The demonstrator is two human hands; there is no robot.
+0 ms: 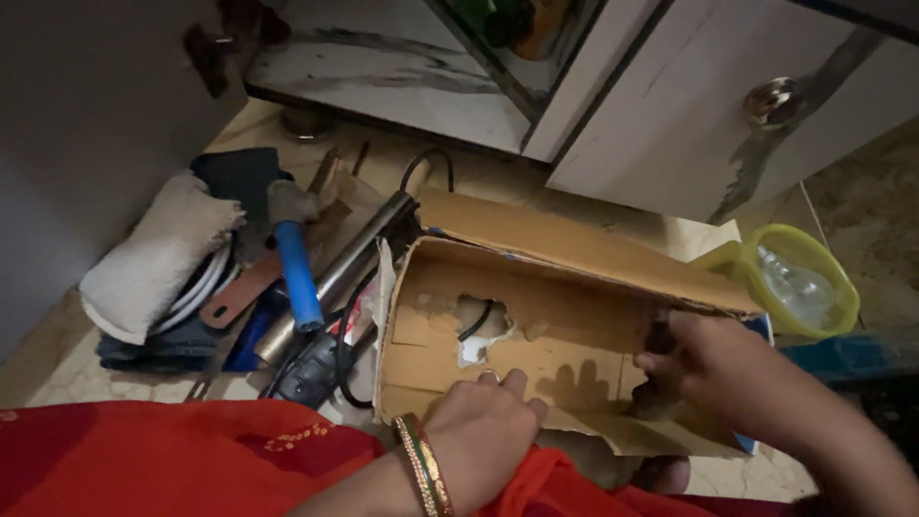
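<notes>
You are pressing your left hand [483, 436], fingers curled, on the near wall of the torn cardboard box [536, 335] lying on the floor; your right hand [713, 369] is gripping a dark tool [659, 335] inside; keep bracing the box

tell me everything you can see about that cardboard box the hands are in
The cardboard box is plain brown, open and lying on the pale floor, its flaps spread. It looks worn: the inner panel has a ragged torn hole with a dark cable showing through, and the edges are frayed. The left hand rests on its near edge; the right hand reaches inside, gripping a small dark object too dim to identify. Tools lie against its left side.
</notes>
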